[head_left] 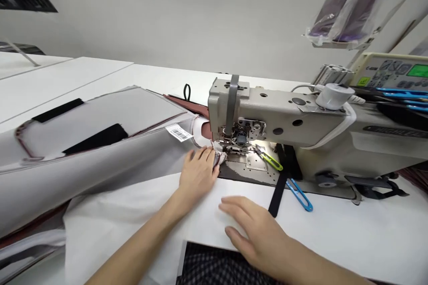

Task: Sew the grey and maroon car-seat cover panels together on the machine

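Observation:
My left hand [198, 170] is closed on the seam edge of a large grey fabric piece [147, 153], just left of the sewing machine's needle area. Its fingers lie over the edge, with the thumb on the near side. A white barcode label [179, 132] is on the fabric close to that hand. My right hand [252, 227] hovers over the white table near its front edge, fingers apart and holding nothing. The sewing machine [274, 113] stands in front of both hands, its lamp lighting the metal bed.
Yellow-green thread snips [272, 160] lie on the machine bed, and blue snips [301, 195] rest on the table [361, 236]. A black strap [278, 193] hangs across the bed's edge. A control panel [394, 69] and bagged purple thread cones [356, 13] stand at right.

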A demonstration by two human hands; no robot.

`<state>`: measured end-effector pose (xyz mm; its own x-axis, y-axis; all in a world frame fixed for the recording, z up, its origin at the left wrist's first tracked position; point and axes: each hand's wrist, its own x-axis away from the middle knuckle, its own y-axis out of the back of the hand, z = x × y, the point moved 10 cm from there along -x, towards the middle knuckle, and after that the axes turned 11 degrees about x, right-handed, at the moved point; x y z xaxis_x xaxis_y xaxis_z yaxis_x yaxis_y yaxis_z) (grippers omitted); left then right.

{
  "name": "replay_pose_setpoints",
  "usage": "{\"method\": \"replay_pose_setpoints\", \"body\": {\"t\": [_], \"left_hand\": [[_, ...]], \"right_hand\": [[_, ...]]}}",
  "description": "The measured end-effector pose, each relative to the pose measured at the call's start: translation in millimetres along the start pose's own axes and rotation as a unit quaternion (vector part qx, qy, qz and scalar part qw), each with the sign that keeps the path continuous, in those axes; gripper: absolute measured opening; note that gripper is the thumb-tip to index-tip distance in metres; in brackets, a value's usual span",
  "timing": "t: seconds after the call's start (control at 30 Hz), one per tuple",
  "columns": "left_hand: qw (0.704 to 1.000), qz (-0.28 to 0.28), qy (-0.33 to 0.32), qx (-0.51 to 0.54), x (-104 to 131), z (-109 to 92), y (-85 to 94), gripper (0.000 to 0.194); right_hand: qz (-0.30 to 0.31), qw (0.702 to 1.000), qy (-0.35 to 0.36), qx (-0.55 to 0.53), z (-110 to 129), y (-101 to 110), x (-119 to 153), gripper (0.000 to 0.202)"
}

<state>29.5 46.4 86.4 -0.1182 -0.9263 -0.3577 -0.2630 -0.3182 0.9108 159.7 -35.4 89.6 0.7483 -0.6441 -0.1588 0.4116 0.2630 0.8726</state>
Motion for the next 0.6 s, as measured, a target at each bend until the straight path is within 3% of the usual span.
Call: {"method": "replay_pose_setpoints", "body": {"t": [0.13, 0.2, 0.3, 0.43, 0.6], "left_hand": [[0.999, 0.009, -0.005, 0.035, -16, 11, 3.8, 0.02], [0.997, 0.021, 0.01, 0.068, -22, 18, 4.9, 0.013], [0.995, 0.052, 0.033, 0.075, -29, 24, 2.4, 0.016], [0.995, 0.083, 0.013, 0.052, -34, 17, -1.1, 0.023], [0.989, 0.123, -0.078, 0.01, -33, 0, -5.0, 0.023]], "right_hand": [[0.093, 0.965, -0.126, -0.209, -26, -33, -24, 0.057], [0.098, 0.961, -0.121, -0.228, -23, -41, -44, 0.061], [0.078, 0.982, -0.052, -0.164, -1, -45, -66, 0.061], [0.07, 0.997, 0.042, 0.001, 38, -63, -70, 0.072], [0.107, 0.988, 0.033, 0.109, 61, -90, -87, 0.079]]}}
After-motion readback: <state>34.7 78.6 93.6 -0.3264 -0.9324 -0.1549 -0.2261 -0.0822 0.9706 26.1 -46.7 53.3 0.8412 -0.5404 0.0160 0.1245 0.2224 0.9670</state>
